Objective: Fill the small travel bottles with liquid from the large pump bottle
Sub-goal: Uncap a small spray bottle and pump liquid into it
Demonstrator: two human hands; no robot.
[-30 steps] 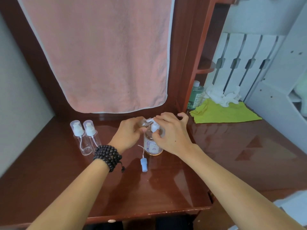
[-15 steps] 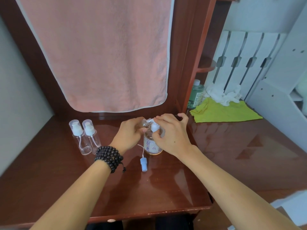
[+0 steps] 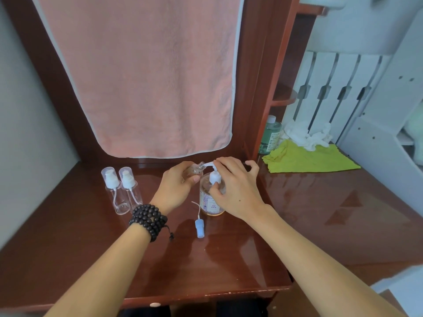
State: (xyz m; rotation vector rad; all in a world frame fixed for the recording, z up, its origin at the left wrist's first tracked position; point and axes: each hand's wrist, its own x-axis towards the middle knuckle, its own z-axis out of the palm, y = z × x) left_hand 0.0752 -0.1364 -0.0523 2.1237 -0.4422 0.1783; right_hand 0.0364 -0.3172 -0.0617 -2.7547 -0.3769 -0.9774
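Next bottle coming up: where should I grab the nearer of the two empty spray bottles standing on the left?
Probably pinch the clear body below the white sprayer, coming from the right. It stands upright, its twin crowds its left side, and the capped top looks too slick to hold.

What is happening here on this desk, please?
A person is filling a small travel bottle, gripped in the left hand with its open neck at the spout of the large pump bottle. The right hand rests on the pump head, thumb at its collar. The small bottle's blue spray cap lies on the desk. Two more capped travel bottles stand to the left, seemingly empty.
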